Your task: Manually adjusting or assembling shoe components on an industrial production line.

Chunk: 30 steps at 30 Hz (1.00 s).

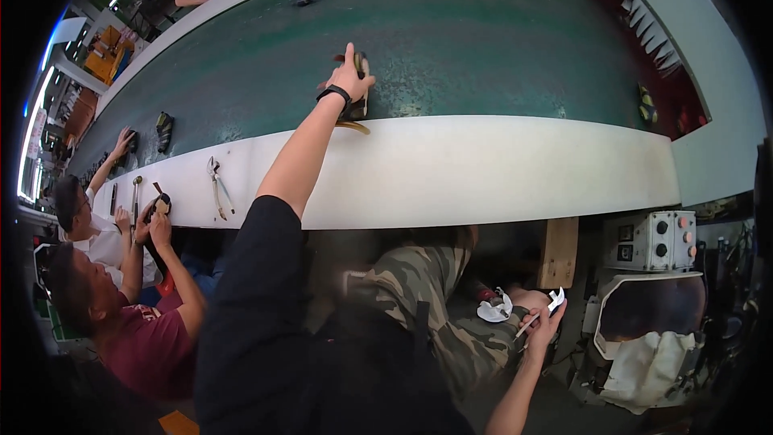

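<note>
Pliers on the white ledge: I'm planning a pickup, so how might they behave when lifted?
The pliers look metallic, so they are probably stiff and fairly heavy for their size. They seem unlikely to roll, lying flat on the ledge with handles spread. Lifted by one handle, they may swing at the joint.

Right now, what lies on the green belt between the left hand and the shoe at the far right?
In the head view, only bare green belt, with pale marks, lies between the left hand and that shoe.
</note>
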Each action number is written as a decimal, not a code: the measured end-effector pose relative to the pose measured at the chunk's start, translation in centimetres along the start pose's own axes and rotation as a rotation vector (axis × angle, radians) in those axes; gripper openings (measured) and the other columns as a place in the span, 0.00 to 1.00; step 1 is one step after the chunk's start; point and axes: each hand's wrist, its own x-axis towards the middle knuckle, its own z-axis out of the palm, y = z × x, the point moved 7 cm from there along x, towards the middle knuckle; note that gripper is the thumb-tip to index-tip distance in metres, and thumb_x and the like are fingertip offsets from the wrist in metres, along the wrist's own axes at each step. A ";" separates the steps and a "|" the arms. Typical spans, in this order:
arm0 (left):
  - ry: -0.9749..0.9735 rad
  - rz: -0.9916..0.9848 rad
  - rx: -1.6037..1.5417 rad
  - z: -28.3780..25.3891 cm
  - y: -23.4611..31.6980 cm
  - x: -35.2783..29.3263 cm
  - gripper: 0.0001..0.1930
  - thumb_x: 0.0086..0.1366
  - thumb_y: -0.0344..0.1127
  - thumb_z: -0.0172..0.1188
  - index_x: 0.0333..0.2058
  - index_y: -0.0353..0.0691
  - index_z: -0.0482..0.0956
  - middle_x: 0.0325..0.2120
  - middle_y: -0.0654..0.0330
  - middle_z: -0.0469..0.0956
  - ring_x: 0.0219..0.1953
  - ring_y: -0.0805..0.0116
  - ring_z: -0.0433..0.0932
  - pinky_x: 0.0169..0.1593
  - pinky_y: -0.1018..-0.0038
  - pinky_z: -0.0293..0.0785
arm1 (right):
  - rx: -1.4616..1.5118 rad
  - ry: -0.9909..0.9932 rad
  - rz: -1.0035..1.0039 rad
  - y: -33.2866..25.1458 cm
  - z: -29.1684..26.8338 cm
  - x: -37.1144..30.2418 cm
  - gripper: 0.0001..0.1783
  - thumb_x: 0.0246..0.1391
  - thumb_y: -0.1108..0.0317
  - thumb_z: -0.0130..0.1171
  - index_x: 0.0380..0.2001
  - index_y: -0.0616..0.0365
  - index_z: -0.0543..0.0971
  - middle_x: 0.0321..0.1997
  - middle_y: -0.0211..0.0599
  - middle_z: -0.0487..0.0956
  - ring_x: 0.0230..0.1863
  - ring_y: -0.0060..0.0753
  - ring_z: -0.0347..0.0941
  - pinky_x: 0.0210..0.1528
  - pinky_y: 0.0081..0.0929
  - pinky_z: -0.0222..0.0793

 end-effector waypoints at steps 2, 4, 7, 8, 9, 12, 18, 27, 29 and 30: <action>-0.049 -0.106 0.070 2.0 -6.0 1.2 0.56 0.58 0.53 0.65 0.72 0.48 0.33 0.59 0.40 0.69 0.60 0.45 0.71 0.63 0.57 0.66 | -0.012 -0.022 0.008 -0.2 0.8 0.2 0.37 0.69 0.64 0.47 0.74 0.36 0.43 0.28 0.33 0.75 0.21 0.24 0.72 0.20 0.23 0.72; -0.132 -0.126 -0.127 1.9 -10.3 2.4 0.54 0.60 0.51 0.62 0.72 0.48 0.31 0.61 0.39 0.66 0.63 0.45 0.67 0.66 0.56 0.63 | -0.029 -0.035 0.024 -0.3 1.5 0.2 0.37 0.69 0.64 0.47 0.74 0.36 0.43 0.28 0.33 0.75 0.21 0.24 0.72 0.20 0.23 0.72; -0.077 0.149 0.055 0.3 -6.9 0.9 0.38 0.60 0.47 0.62 0.67 0.45 0.60 0.65 0.46 0.63 0.66 0.49 0.63 0.66 0.60 0.63 | -0.042 -0.018 0.026 -1.0 1.2 0.0 0.37 0.69 0.64 0.47 0.74 0.37 0.44 0.28 0.33 0.75 0.21 0.24 0.72 0.20 0.23 0.72; -0.027 0.132 -0.004 -0.5 -7.3 0.1 0.34 0.60 0.46 0.62 0.64 0.45 0.66 0.65 0.50 0.63 0.66 0.51 0.63 0.66 0.61 0.64 | -0.043 -0.009 0.025 -0.8 0.9 0.4 0.37 0.69 0.64 0.47 0.74 0.37 0.44 0.28 0.33 0.75 0.21 0.24 0.72 0.20 0.22 0.72; 0.021 0.116 -0.064 -0.8 -7.4 -1.1 0.30 0.60 0.46 0.62 0.60 0.44 0.72 0.65 0.53 0.64 0.65 0.52 0.64 0.65 0.62 0.65 | -0.044 0.002 0.024 -0.7 0.8 0.7 0.37 0.69 0.64 0.47 0.74 0.38 0.44 0.28 0.33 0.75 0.21 0.24 0.72 0.20 0.22 0.72; 0.126 0.212 -0.236 -3.1 -3.3 -6.6 0.17 0.63 0.47 0.59 0.42 0.40 0.82 0.50 0.56 0.77 0.49 0.55 0.77 0.52 0.62 0.72 | -0.088 0.009 0.004 -1.4 1.0 0.6 0.38 0.69 0.66 0.48 0.74 0.38 0.43 0.28 0.33 0.75 0.21 0.23 0.72 0.19 0.21 0.71; 0.095 0.218 -0.017 -1.3 -1.3 -10.1 0.19 0.66 0.52 0.55 0.28 0.44 0.85 0.25 0.55 0.82 0.31 0.54 0.82 0.36 0.62 0.76 | -0.038 -0.114 -0.203 -6.0 6.5 2.0 0.41 0.67 0.68 0.51 0.74 0.40 0.41 0.30 0.34 0.74 0.20 0.23 0.70 0.19 0.19 0.68; 0.280 0.230 0.149 -1.0 -1.0 -10.0 0.20 0.66 0.47 0.53 0.21 0.43 0.83 0.19 0.54 0.81 0.26 0.57 0.82 0.32 0.62 0.77 | -0.093 -0.445 -0.491 -15.0 24.3 4.3 0.43 0.64 0.74 0.50 0.74 0.45 0.40 0.31 0.35 0.73 0.21 0.24 0.70 0.23 0.21 0.70; 0.337 0.234 0.158 -1.0 -1.0 -10.1 0.20 0.65 0.46 0.53 0.19 0.43 0.83 0.18 0.55 0.81 0.24 0.57 0.82 0.30 0.62 0.77 | -0.117 -0.469 -0.498 -15.6 27.2 5.1 0.44 0.63 0.74 0.50 0.74 0.46 0.40 0.31 0.35 0.73 0.21 0.25 0.71 0.24 0.22 0.70; 0.348 0.240 0.145 -0.8 -1.0 -10.0 0.20 0.65 0.46 0.53 0.18 0.44 0.83 0.17 0.55 0.80 0.23 0.57 0.82 0.29 0.63 0.77 | -0.138 -0.471 -0.517 -16.0 28.5 5.4 0.44 0.61 0.74 0.51 0.74 0.47 0.41 0.31 0.35 0.73 0.21 0.25 0.71 0.24 0.22 0.70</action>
